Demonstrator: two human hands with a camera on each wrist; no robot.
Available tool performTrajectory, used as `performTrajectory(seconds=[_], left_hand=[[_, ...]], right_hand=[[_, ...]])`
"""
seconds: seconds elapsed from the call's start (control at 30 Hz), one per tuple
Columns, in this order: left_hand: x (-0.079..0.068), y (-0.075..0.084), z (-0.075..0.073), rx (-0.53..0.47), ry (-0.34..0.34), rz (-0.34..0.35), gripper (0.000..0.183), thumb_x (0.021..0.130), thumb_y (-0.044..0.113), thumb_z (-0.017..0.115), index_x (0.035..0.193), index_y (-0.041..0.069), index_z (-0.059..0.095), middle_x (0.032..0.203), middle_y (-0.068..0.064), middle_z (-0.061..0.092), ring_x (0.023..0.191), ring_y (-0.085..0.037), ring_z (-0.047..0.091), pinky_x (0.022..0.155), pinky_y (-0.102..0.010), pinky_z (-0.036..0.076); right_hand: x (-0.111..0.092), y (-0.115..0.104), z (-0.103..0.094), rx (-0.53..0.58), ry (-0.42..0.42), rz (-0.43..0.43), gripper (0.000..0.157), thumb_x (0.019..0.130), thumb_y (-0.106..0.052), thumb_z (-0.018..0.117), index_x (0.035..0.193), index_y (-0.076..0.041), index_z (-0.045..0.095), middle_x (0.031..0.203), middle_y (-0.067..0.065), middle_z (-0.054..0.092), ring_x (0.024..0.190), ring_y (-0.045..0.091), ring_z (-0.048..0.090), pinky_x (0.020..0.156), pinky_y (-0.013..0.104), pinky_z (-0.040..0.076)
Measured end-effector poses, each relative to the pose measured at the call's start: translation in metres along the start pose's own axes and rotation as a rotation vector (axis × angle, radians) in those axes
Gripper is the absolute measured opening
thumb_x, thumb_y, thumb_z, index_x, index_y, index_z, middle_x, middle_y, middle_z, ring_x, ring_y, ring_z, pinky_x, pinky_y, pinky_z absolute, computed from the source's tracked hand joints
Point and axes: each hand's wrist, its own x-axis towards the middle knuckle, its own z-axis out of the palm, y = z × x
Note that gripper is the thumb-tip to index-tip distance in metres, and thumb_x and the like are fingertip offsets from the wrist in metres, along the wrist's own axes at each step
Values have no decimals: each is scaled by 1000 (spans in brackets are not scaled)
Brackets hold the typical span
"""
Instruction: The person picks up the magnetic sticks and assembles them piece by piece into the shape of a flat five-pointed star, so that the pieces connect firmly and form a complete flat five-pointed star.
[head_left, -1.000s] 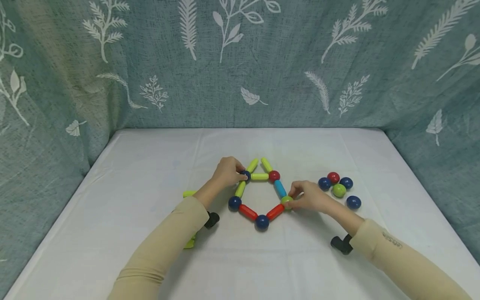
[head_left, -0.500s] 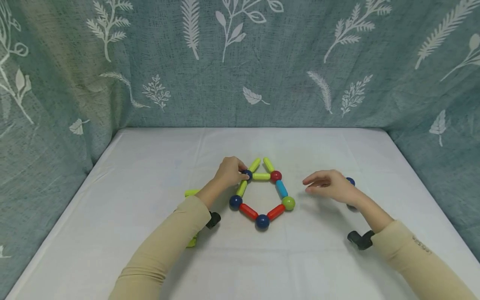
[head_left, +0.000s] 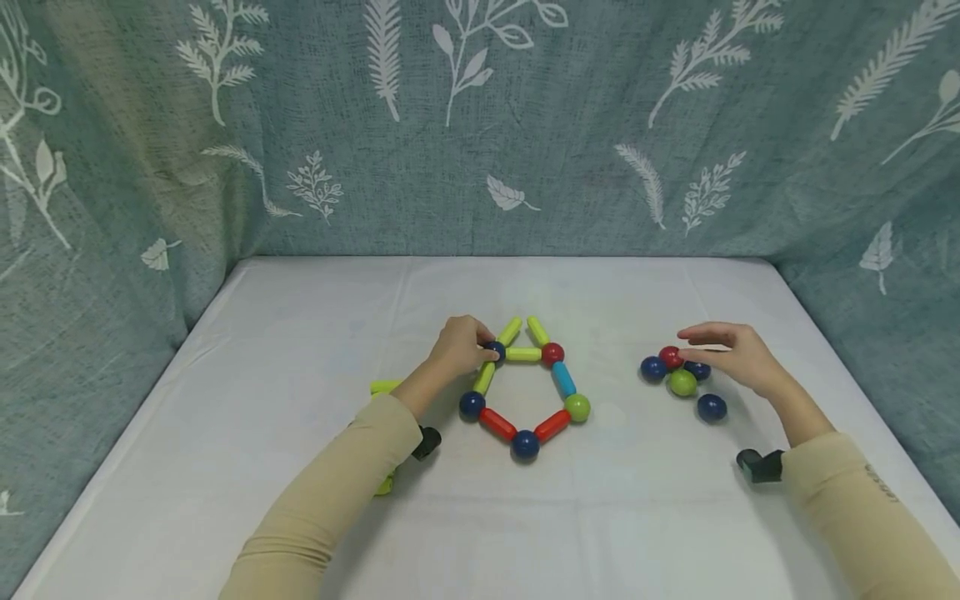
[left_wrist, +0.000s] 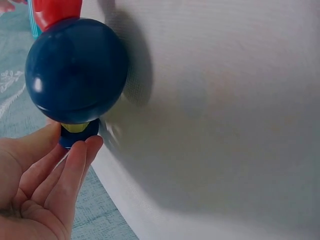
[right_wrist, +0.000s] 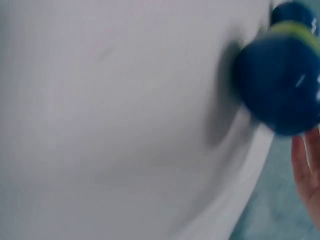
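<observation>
On the white table lies a ring of coloured rods and balls. My left hand [head_left: 456, 348] pinches the dark blue ball [left_wrist: 82, 136] at its upper left corner. Two yellow-green rods stick out from the top, one from that ball and one from the red ball [head_left: 552, 354]. A blue rod [head_left: 563, 380] leads down to a green ball [head_left: 577, 407], and red rods [head_left: 552, 425] run to the blue ball [head_left: 525, 446] at the bottom. My right hand [head_left: 738, 354], its fingers extended and holding nothing, hovers by a loose group of balls, overlapping a blue one [head_left: 697, 370].
The loose group also has a red ball [head_left: 670, 357], a green ball [head_left: 682, 383] and a blue ball [head_left: 653, 369]; another blue ball [head_left: 712, 407] sits nearer. Yellow-green rods [head_left: 384, 387] lie partly hidden under my left forearm. A patterned curtain [head_left: 480, 167] hangs behind.
My right hand has let go of the ring's green ball and moved right to the loose balls. My left hand has kept its pinch on the blue ball.
</observation>
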Motion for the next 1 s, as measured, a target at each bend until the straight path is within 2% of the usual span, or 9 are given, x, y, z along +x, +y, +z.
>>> performTrajectory(seconds=[0.07, 0.13, 0.27, 0.43, 0.57, 0.67, 0.83, 1.0], left_hand=[[0, 0, 1, -4, -1, -1, 26, 80, 12, 71, 103, 1, 67, 99, -9, 66, 91, -19, 60, 78, -28, 49], [0, 0, 1, -9, -1, -2, 25, 80, 12, 71, 103, 1, 67, 99, -9, 66, 92, -19, 60, 78, -29, 49], [-1, 0, 0, -11, -7, -6, 25, 81, 12, 70, 103, 1, 67, 100, -9, 66, 93, -19, 60, 80, -29, 48], [-1, 0, 0, -6, -19, -4, 25, 81, 13, 70, 104, 2, 67, 101, -9, 66, 94, -19, 60, 82, -30, 48], [-1, -1, 0, -11, -24, 0, 27, 82, 13, 69, 106, 1, 66, 103, -10, 66, 96, -20, 60, 83, -30, 47], [-1, -2, 0, -10, -25, 1, 28, 82, 14, 69, 107, 2, 66, 104, -9, 66, 97, -20, 59, 85, -30, 47], [-1, -3, 1, -20, -19, 16, 28, 82, 13, 69, 107, 1, 66, 104, -10, 66, 98, -20, 60, 84, -31, 47], [-2, -4, 1, -25, -10, 26, 27, 82, 13, 69, 105, 1, 66, 103, -10, 66, 97, -21, 60, 83, -30, 48]], right_hand=[[0, 8, -4, 2, -15, 42, 45, 87, -27, 63, 121, 2, 55, 124, 23, 51, 114, 33, 48, 91, 47, 41], [0, 14, -8, 25, -49, 87, 50, 87, -28, 63, 124, 3, 51, 128, 26, 48, 116, 41, 44, 92, 56, 36], [0, 22, -13, 49, -145, 169, 60, 86, -32, 64, 130, 3, 45, 133, 27, 42, 119, 44, 41, 94, 57, 35], [-1, 28, -15, 40, -217, 189, 60, 86, -31, 63, 131, 4, 44, 133, 28, 41, 115, 42, 45, 90, 48, 43], [-1, 30, -15, 35, -230, 185, 54, 86, -28, 63, 126, 4, 48, 128, 28, 44, 109, 35, 50, 83, 37, 48], [-1, 30, -16, 34, -229, 190, 52, 86, -28, 63, 124, 5, 50, 126, 28, 45, 106, 31, 53, 82, 36, 48], [2, 24, -21, 16, -198, 206, 54, 85, -31, 64, 124, 4, 49, 127, 29, 44, 111, 37, 48, 88, 47, 44], [12, 5, -23, 26, -176, 177, 55, 86, -32, 62, 126, 3, 48, 128, 28, 44, 116, 40, 42, 93, 55, 36]])
